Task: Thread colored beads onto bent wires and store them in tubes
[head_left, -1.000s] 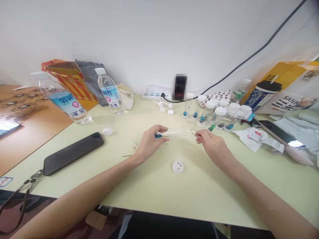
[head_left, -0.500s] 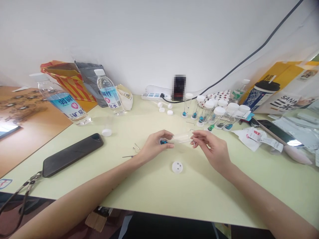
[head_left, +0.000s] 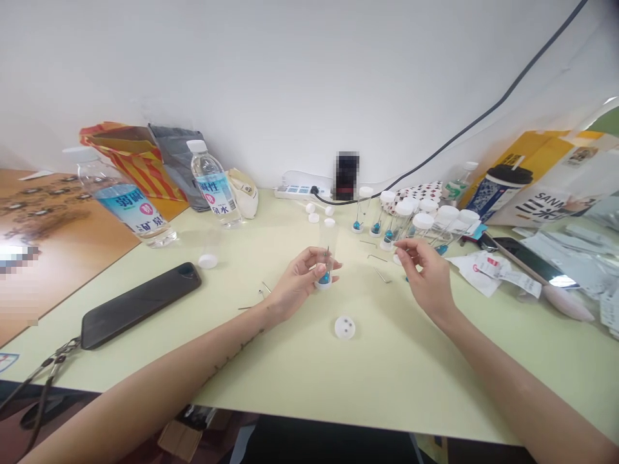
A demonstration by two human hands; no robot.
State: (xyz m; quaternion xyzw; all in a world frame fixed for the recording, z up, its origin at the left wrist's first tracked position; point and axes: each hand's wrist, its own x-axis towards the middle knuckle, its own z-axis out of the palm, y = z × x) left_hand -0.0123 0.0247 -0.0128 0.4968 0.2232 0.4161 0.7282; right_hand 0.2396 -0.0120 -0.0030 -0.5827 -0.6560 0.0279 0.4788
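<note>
Tube (head_left: 327,254) has gone from sideways to upright on the table (head_left: 387,367). Left hand (head_left: 298,281) pinches its base. Right hand (head_left: 428,274) has moved off it, fingers curled; can't tell if it holds anything.

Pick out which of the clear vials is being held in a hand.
The vial with the blue piece at its bottom, upright in the left hand. The other vials stand white-capped in a cluster behind.

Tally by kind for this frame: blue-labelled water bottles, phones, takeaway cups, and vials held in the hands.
Blue-labelled water bottles: 2
Phones: 2
Takeaway cup: 1
Held vial: 1, in left hand
Total: 6
</note>
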